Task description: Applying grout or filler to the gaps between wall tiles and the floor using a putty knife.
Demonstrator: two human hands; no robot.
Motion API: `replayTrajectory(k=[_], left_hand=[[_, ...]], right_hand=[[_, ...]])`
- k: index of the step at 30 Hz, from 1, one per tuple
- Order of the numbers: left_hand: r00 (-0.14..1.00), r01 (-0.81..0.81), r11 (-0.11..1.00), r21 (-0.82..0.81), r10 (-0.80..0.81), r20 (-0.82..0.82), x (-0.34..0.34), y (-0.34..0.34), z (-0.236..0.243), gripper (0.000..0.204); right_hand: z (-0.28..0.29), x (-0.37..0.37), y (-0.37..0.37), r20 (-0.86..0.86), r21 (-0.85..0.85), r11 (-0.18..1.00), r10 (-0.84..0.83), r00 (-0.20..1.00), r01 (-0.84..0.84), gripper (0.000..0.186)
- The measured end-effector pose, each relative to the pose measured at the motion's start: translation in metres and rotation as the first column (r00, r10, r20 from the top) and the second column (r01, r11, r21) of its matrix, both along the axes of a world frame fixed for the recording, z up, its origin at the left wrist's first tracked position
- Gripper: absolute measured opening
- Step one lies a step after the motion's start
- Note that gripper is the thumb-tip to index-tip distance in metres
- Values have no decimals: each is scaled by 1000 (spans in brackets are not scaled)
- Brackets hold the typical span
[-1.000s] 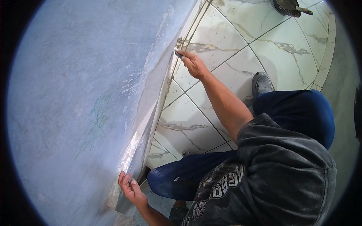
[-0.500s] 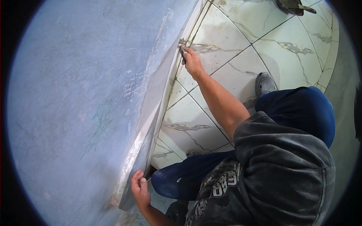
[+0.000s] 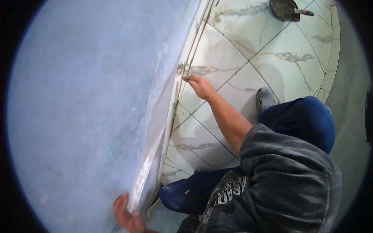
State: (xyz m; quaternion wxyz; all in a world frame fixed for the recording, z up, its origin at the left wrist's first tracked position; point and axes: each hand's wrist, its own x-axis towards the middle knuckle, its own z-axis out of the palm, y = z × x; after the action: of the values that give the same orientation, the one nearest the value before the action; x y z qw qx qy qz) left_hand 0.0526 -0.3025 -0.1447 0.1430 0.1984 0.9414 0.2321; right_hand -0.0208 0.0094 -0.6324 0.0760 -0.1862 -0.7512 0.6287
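My right hand (image 3: 198, 86) is closed on a small dark tool (image 3: 187, 79) held at the narrow white strip (image 3: 168, 132) where the wall meets the floor, just below a grimy patch (image 3: 181, 69). My left hand (image 3: 128, 215) is low on the pale blue wall (image 3: 77, 97), beside the lower end of a shiny whitish band (image 3: 142, 178); its fingers are bent and blurred, so I cannot tell whether they grip anything. The floor beside my right hand is of marbled white tiles (image 3: 283, 77) with dark joints.
A dark pan (image 3: 283, 11) with a handled tool (image 3: 305, 12) in it stands on the tiles at the top right. My knees and grey shoe (image 3: 264, 99) are on the right, by the tiles. A grey surface (image 3: 349, 77) lies beyond the curved tile border.
The view has shifted, so the floor and wall sit lower. The tool in my right hand has changed angle. My left hand has moved leftward onto the wall beside the shiny band.
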Motion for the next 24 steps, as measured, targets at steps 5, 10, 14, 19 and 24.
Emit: replayTrajectory(k=[5, 10, 14, 19, 24], left_hand=[[395, 125, 963, -237, -267, -879, -50, 66, 78, 49], [20, -127, 871, -474, -476, -879, -114, 107, 88, 66], [59, -284, 835, -471, -475, -878, -129, 116, 81, 78], [123, -389, 754, -530, -528, -840, -131, 115, 83, 78], [119, -366, 847, -385, -368, -922, -135, 127, 71, 71]], right_hand=[[11, -56, 81, 150, -338, 622, -705, 693, 706, 38], [-14, -167, 235, 152, -165, 612, -759, 633, 774, 42], [-15, -209, 290, 321, -151, 759, -569, 757, 634, 47], [-36, -218, 316, 350, -52, 798, -548, 760, 600, 43], [-19, -210, 308, 360, -237, 814, -433, 827, 530, 44]])
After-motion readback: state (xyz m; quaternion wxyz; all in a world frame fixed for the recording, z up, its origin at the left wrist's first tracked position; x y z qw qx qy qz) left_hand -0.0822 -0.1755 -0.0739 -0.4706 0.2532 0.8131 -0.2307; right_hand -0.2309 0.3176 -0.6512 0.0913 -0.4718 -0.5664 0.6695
